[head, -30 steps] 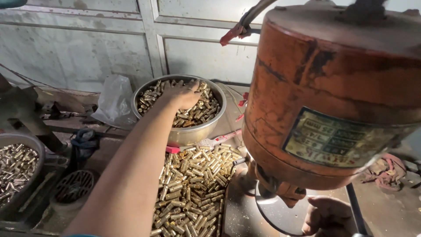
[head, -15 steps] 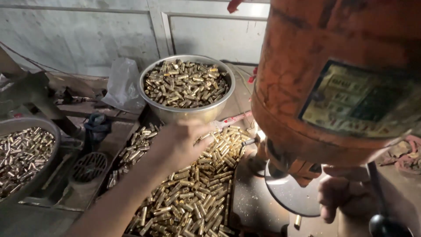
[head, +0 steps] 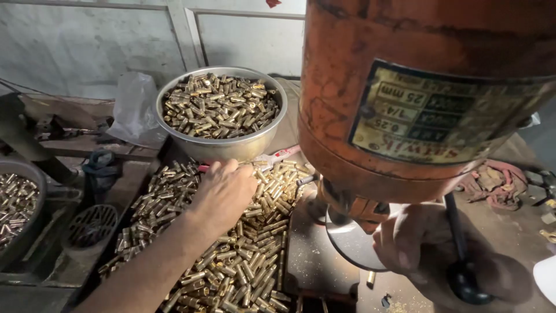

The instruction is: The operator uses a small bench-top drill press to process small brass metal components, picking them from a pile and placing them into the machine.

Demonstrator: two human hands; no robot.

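Head view: at centre frame the left hand (head: 223,194) rests palm-down on a heap of brass casings (head: 231,255) spread over the bench, fingers curled into them as if gathering. A steel bowl (head: 223,145) of casings sits above. Lower right, the right hand (head: 405,243) waits under an orange drill press (head: 405,98); its grip cannot be told.

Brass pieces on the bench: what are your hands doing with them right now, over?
Left hand palm down on loose brass pieces, grip hidden. Right hand beside round metal plate under orange machine. Full steel bowl behind.
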